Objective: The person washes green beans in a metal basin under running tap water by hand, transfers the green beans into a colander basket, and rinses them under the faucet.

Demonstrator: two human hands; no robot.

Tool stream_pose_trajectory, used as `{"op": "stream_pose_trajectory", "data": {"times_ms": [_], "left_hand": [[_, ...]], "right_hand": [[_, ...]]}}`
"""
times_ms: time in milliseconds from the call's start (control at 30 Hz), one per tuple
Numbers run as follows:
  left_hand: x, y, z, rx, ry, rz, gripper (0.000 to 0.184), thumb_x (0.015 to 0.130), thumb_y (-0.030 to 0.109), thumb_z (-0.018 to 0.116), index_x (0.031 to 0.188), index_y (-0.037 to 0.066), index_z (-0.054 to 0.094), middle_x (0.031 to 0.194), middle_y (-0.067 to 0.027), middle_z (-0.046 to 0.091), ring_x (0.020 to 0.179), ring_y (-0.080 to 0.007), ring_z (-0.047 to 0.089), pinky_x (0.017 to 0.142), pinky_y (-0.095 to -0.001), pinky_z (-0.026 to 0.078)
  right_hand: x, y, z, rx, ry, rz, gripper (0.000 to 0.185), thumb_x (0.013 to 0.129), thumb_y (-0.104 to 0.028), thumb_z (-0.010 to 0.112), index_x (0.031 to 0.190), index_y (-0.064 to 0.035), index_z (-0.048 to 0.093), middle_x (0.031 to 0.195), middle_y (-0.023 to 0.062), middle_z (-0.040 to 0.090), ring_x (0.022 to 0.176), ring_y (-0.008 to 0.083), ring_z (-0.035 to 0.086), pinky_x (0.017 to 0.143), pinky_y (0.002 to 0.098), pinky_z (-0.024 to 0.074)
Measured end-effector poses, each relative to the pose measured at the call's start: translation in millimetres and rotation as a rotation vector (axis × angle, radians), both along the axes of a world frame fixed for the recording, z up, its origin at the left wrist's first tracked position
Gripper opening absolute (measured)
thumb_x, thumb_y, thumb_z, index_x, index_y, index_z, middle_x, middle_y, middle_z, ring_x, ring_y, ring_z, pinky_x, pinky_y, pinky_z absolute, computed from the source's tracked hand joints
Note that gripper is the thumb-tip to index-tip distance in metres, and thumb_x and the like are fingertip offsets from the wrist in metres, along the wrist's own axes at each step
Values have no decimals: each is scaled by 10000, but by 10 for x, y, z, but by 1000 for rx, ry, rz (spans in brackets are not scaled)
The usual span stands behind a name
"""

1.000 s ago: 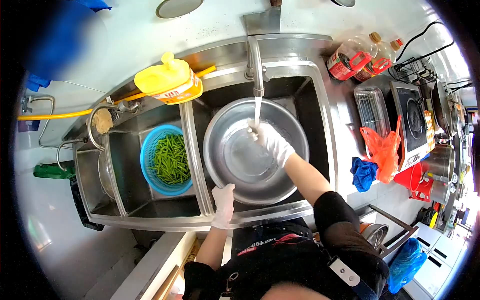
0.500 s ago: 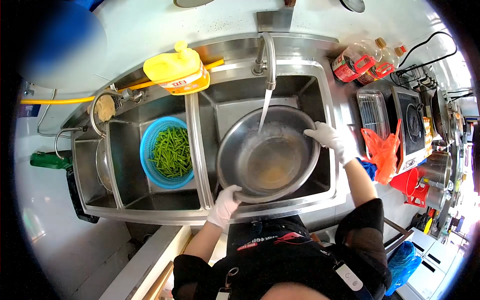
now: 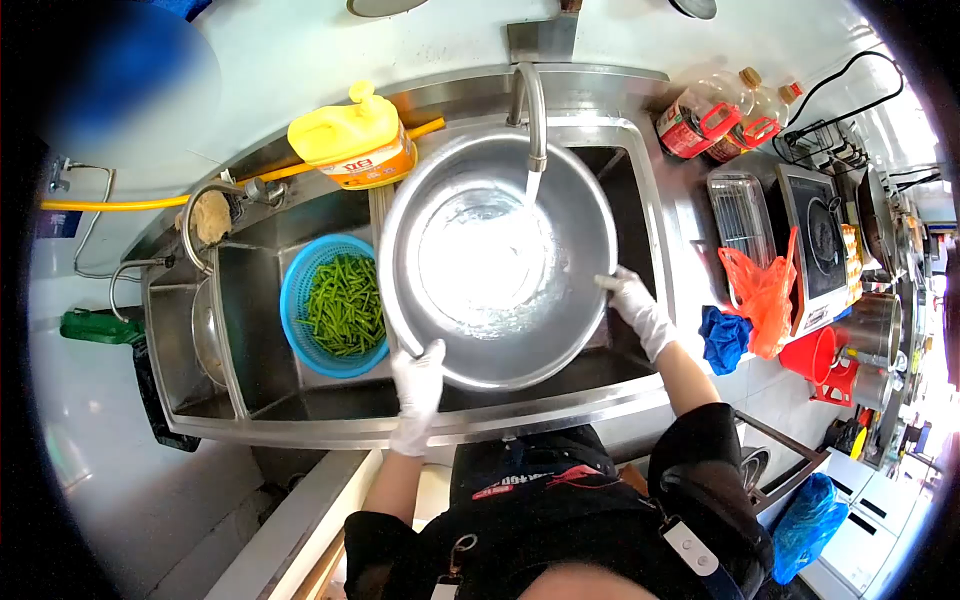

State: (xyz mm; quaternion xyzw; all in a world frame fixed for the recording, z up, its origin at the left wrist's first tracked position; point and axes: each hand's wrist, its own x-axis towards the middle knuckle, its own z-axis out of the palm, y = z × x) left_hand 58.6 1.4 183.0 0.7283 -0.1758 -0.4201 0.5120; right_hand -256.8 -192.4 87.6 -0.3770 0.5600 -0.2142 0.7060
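Observation:
A large steel basin (image 3: 585, 330) is raised in the right sink compartment under the running faucet (image 3: 537, 115), with water falling into it. My gloved left hand (image 3: 418, 390) grips the basin's lower left rim. On the right side of the rim, my gloved right hand (image 3: 640, 308) has its fingers closed round the edge. Cut green beans (image 3: 342, 304) fill a blue colander (image 3: 297, 330) in the middle compartment, left of the basin.
A yellow jug (image 3: 352, 140) stands behind the sink beside a yellow hose (image 3: 150, 204). Bottles (image 3: 690, 120), a wire rack tray (image 3: 741, 215), a red plastic bag (image 3: 765, 290), a blue cloth (image 3: 725, 338) and a cooktop (image 3: 822, 235) are at the right.
The basin has moved up and left, closer to the faucet, and its tilt has changed. Both hands moved left with it. My right hand, earlier inside the basin, now holds the rim.

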Motion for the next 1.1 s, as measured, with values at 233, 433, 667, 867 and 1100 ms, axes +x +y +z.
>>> {"op": "stream_pose_trajectory", "data": {"times_ms": [233,433,667,867,1100], "left_hand": [[56,154,186,474,475,-142,441,893,180,615,1241,-58,487,1160,-151,591,779,-198,648,677,-284,535],[829,824,-212,100,81,277,216,928,162,562,1086,34,635,792,-18,633,565,-88,548,527,-225,470],[2137,1136,-1715,586,403,714,491,909,352,460,1304,62,429,1208,-83,552,956,-311,566,804,-443,482],[2220,1108,-2117,315,597,704,410,925,339,403,1213,63,497,1043,-123,586,866,-282,555,847,-509,456],[2170,1145,-2108,371,519,829,271,918,350,510,968,87,549,744,-75,573,605,-175,518,527,-331,454]], "right_hand": [[78,50,1286,36,-21,-182,346,807,-137,583,1099,47,602,977,132,651,887,209,623,826,315,483],[454,-69,1543,-297,549,121,307,827,-154,606,1047,58,627,832,108,660,785,173,624,722,309,491],[1061,-17,1673,-673,918,323,308,806,-219,618,998,22,626,763,250,633,745,340,663,697,388,498],[818,-28,1511,-982,1173,312,204,777,-144,617,748,45,545,669,267,566,613,399,596,567,443,460],[906,89,1684,-1144,1229,362,224,784,-162,626,682,-2,507,623,249,552,599,421,581,538,470,455]]}}
